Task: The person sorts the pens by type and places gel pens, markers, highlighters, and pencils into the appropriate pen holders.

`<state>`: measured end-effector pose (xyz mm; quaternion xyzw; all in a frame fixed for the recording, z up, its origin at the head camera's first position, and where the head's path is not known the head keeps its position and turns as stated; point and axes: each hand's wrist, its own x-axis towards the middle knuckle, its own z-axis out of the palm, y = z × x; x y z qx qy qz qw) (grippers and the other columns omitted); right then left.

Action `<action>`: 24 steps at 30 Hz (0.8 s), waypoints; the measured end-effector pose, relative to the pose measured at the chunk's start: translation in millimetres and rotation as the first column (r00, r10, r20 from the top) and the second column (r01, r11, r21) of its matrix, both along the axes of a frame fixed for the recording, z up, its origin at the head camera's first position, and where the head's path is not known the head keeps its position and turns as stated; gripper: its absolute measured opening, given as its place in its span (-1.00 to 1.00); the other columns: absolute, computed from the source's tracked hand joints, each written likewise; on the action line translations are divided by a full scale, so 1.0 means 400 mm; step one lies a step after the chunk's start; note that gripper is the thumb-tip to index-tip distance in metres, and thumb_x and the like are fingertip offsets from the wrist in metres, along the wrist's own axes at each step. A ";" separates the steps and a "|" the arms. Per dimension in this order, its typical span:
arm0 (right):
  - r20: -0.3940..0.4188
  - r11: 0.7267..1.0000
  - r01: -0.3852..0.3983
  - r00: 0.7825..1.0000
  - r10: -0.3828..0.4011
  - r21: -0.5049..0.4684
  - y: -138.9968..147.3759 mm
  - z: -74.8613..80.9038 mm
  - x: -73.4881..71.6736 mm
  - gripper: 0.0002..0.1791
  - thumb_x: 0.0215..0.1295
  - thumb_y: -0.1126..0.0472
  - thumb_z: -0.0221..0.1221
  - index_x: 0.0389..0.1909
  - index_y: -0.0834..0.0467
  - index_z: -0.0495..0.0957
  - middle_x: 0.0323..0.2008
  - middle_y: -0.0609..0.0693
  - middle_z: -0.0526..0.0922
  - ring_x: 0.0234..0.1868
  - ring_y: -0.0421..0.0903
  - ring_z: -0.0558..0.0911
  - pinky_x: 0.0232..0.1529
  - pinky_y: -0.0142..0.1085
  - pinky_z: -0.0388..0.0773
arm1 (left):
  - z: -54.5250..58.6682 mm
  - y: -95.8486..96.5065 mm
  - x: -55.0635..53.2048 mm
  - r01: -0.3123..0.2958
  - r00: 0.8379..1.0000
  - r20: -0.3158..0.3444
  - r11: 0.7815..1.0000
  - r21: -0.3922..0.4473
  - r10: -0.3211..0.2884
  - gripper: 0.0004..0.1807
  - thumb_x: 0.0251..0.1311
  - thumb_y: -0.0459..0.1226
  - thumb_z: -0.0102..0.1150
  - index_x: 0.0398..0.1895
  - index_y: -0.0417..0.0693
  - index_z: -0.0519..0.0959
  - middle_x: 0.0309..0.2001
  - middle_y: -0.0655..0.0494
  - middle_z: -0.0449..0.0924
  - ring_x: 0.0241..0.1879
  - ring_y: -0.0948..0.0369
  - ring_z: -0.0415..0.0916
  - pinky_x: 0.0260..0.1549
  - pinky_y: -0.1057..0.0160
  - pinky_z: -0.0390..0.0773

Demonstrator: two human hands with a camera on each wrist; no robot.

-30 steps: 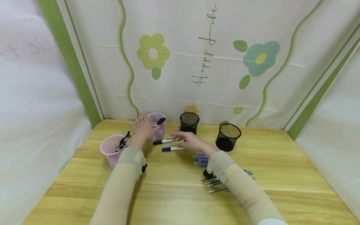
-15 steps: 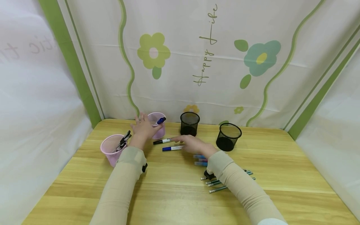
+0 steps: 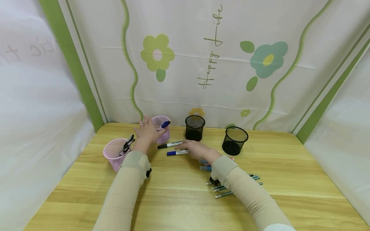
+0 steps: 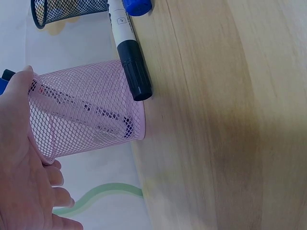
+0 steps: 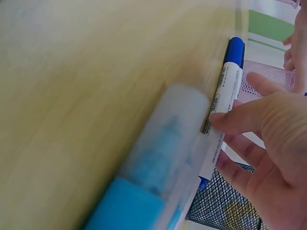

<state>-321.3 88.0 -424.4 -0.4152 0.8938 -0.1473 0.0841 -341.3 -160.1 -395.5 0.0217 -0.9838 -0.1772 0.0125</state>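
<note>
My left hand (image 3: 145, 133) holds the back pink mesh pen cup (image 3: 163, 137) by its rim, thumb on the near side and fingers spread behind. A blue-topped pen (image 3: 165, 124) leans inside that cup. My right hand (image 5: 276, 139) is at a blue-capped marker (image 5: 224, 91) lying on the table, its thumb on the barrel and other fingers along the far side, pinching it. Just behind that lies a black-capped marker (image 3: 170, 145), whose cap end reaches the cup's base in the left wrist view.
Another pink cup (image 3: 115, 163) with several black pens stands at left. Two black mesh cups, one in the middle (image 3: 194, 130) and one at right (image 3: 234, 141), stand toward the back. Blue and pink highlighters (image 3: 205, 168) and several green pencils (image 3: 224, 194) lie partly under my right arm.
My right hand has come down from above the markers, passing near the black-capped one, onto the blue-capped marker. The left hand and its cup have stayed in place.
</note>
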 end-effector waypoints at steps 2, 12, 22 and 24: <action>-0.016 1.000 -0.006 1.000 0.006 -0.002 0.000 -0.003 -0.001 -0.34 0.34 0.62 0.13 0.37 0.02 0.55 0.27 0.10 0.54 0.29 0.08 0.52 0.25 -0.08 0.52 | 0.000 0.000 0.001 0.000 1.000 -0.001 1.000 0.001 0.000 0.30 0.30 0.44 -0.05 0.61 -0.41 -0.28 0.61 -0.35 -0.37 0.55 -0.34 -0.48 0.37 -0.50 -0.19; -0.055 0.999 -0.039 0.998 0.040 0.033 -0.003 -0.011 -0.003 -0.38 0.35 0.60 0.14 0.35 0.06 0.56 0.21 0.13 0.55 0.22 0.07 0.56 0.22 -0.10 0.54 | 0.003 0.002 0.003 0.001 1.000 0.002 1.000 -0.002 -0.001 0.30 0.30 0.44 -0.07 0.60 -0.42 -0.28 0.61 -0.35 -0.37 0.55 -0.34 -0.49 0.36 -0.51 -0.24; -0.035 0.999 -0.008 0.999 0.010 0.043 -0.003 0.000 0.000 -0.34 0.35 0.61 0.11 0.39 0.04 0.53 0.21 0.14 0.55 0.23 0.08 0.55 0.26 -0.07 0.50 | 0.002 0.001 0.003 0.004 1.000 0.008 1.000 -0.023 -0.004 0.31 0.29 0.47 -0.10 0.60 -0.43 -0.28 0.61 -0.36 -0.37 0.55 -0.36 -0.46 0.36 -0.50 -0.18; -0.015 0.999 0.010 1.000 -0.010 0.039 -0.002 0.005 0.001 -0.33 0.35 0.61 0.10 0.40 0.03 0.52 0.25 0.15 0.52 0.28 0.10 0.52 0.30 -0.05 0.47 | 0.002 0.001 0.003 0.005 1.000 0.005 1.000 -0.017 -0.005 0.31 0.29 0.47 -0.09 0.60 -0.43 -0.28 0.61 -0.36 -0.37 0.55 -0.36 -0.46 0.36 -0.50 -0.19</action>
